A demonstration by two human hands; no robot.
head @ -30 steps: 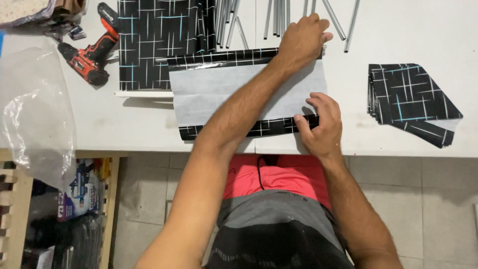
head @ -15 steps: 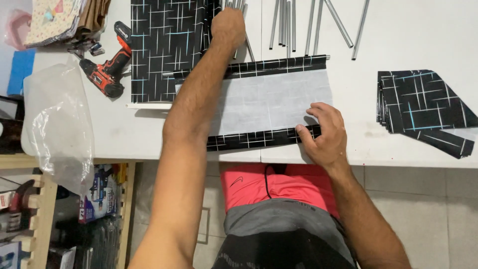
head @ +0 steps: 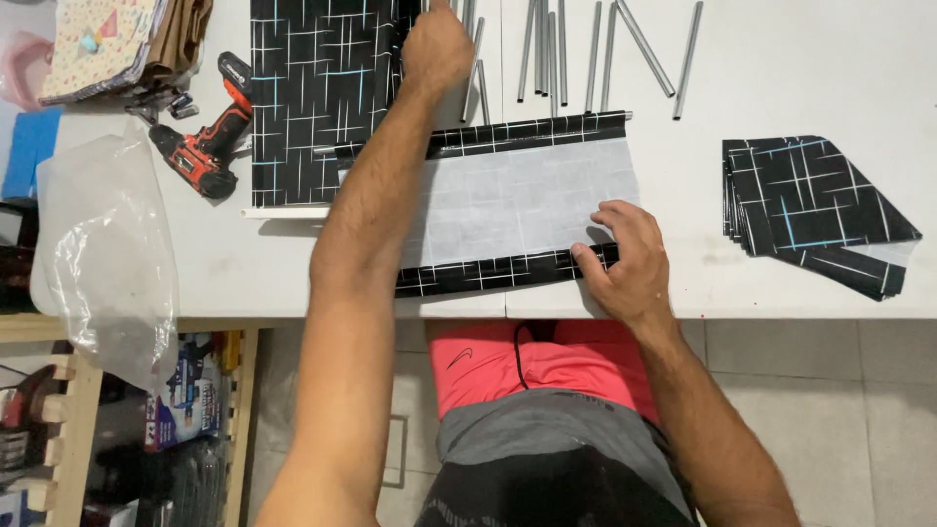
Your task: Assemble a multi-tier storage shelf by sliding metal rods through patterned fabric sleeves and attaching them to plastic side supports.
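Observation:
A sheet of black patterned film (head: 527, 200) lies face down on the white table (head: 781, 59), its pale backing up and both long edges curled. My right hand (head: 630, 259) presses and grips the near curled edge at its right end. My left hand (head: 436, 49) is stretched to the far side, fingers curled among several loose metal tubes (head: 551, 54) beside a wider piece of the same black film (head: 312, 98). The frame's top edge cuts off those fingertips, so I cannot see whether they hold a tube.
A red and black cordless drill (head: 205, 141) lies at the left, with folded paper and card (head: 107, 39) behind it. A clear plastic bag (head: 107, 254) hangs over the table's left front edge. A stack of cut film pieces (head: 810, 210) sits at the right. Shelves with boxes stand below left.
My left hand has travelled from the sheet's far right corner leftward and farther away to the tubes. My right hand has stayed on the near edge.

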